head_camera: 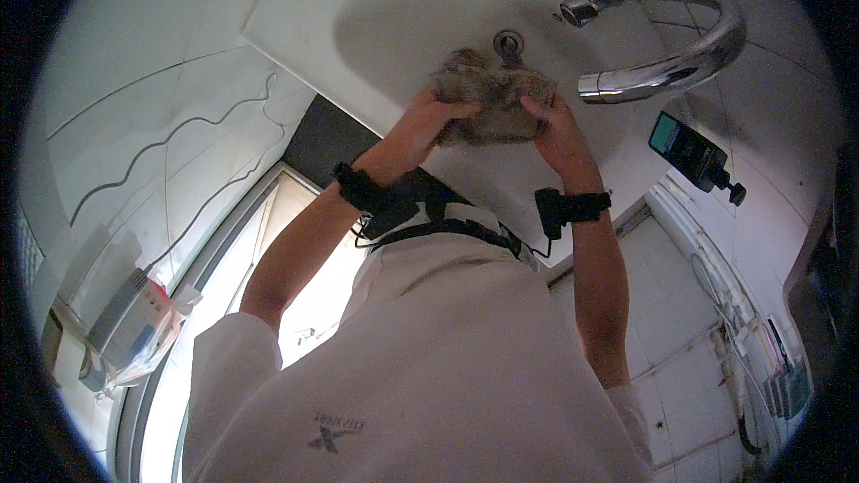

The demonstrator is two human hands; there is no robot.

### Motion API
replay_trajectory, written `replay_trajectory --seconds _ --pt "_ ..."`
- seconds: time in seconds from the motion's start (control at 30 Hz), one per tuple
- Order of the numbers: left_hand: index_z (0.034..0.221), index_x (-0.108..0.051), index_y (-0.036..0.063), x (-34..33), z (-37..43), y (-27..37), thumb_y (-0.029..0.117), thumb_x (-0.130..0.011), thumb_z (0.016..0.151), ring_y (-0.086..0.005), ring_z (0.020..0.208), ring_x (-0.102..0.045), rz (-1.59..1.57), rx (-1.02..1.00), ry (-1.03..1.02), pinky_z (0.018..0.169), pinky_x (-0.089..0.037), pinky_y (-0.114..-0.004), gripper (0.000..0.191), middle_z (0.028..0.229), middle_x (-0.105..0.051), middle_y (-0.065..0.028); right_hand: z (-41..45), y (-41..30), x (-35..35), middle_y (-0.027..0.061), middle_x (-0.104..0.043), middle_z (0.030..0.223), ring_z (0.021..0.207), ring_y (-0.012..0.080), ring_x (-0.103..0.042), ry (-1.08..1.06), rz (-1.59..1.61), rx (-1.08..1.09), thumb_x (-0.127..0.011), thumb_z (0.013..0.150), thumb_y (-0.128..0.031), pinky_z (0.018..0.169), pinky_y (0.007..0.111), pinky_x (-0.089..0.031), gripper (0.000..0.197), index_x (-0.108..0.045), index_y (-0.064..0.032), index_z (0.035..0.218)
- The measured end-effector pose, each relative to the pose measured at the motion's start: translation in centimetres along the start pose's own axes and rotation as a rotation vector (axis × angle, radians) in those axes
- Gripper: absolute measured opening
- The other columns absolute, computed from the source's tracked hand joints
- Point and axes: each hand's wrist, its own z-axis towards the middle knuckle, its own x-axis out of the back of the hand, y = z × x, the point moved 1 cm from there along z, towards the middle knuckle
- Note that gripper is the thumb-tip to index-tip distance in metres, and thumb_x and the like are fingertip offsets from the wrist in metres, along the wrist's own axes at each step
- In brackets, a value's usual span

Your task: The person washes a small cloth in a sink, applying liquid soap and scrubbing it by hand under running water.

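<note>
Between both hands is a crumpled grey-brown cloth (493, 90), bunched at the top with a flatter part hanging below. My left hand (436, 121) grips its left side, the thumb lying across it. At its right side my right hand (553, 122) holds the edge, thumb on top. The fingers of both hands are partly hidden by the cloth. Beneath is a white washbasin (382, 33), its metal drain (508, 44) just beyond the cloth. Whether the cloth touches the basin I cannot tell. Black straps with small boxes circle both wrists.
A curved chrome faucet (728, 30) reaches over the basin from the right, its spout close to my right hand. A dark pump bottle (691, 151) is at the right. On the left wall hang a cable (181, 131) and a white box-like device (131, 318), near a bright doorway (309, 322).
</note>
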Motion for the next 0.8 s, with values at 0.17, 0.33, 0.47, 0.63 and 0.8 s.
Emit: replay_trajectory --seconds 0.17,0.33,0.47,0.63,0.8 --pt "0.112 -0.048 -0.0006 0.5 -0.2 -1.1 0.013 -0.052 0.087 -0.0168 0.094 -0.055 -0.053 -0.153 0.236 0.081 -0.046 -0.031 0.029 0.105 -0.056 -0.0074 -1.3 1.2 -2.4 0.0096 -0.047 0.122 0.111 0.0234 -0.046 0.174 0.517 -0.598 -0.060 0.083 -0.017 0.092 0.035 -0.041 0.050 -0.037 -0.0042 0.125" --pt "0.110 -0.050 0.0033 3.7 0.7 -2.5 0.019 -0.055 0.085 -0.0162 0.092 -0.056 0.030 0.151 0.373 0.079 -0.048 -0.030 0.029 0.101 -0.057 -0.0065 -2.7 3.5 -1.5 0.0102 -0.048 0.118 0.109 0.0221 -0.048 0.077 -0.493 -0.191 -0.058 0.085 -0.020 0.090 0.034 -0.043 0.046 -0.037 -0.0045 0.123" --pt "0.113 -0.049 0.0075 3.5 -0.3 -1.4 0.028 -0.059 0.083 -0.0112 0.083 -0.057 0.264 0.286 0.393 0.074 -0.048 -0.026 0.037 0.095 -0.059 -0.0026 -1.5 2.7 -1.4 0.0097 -0.050 0.115 0.106 0.0226 -0.050 0.446 0.314 -0.456 -0.056 0.086 -0.025 0.087 0.034 -0.045 0.041 -0.042 -0.0037 0.119" --pt "0.102 -0.053 0.0020 2.9 -0.7 -2.1 0.018 -0.060 0.082 -0.0168 0.095 -0.055 -0.092 0.045 0.319 0.075 -0.047 -0.029 0.026 0.103 -0.056 -0.0081 -0.4 0.6 -1.5 0.0097 -0.051 0.114 0.106 0.0228 -0.050 0.435 0.560 -0.272 -0.055 0.086 -0.029 0.087 0.035 -0.045 0.039 -0.047 -0.0029 0.114" --pt "0.115 -0.048 0.0033 5.4 0.0 -4.4 0.016 -0.047 0.088 -0.0157 0.097 -0.055 -0.150 -0.004 0.274 0.083 -0.046 -0.031 0.030 0.109 -0.056 -0.0059 -2.8 4.9 0.7 0.0094 -0.052 0.116 0.109 0.0224 -0.048 0.585 0.306 -0.110 -0.056 0.085 -0.025 0.090 0.036 -0.043 0.038 -0.048 -0.0029 0.114"
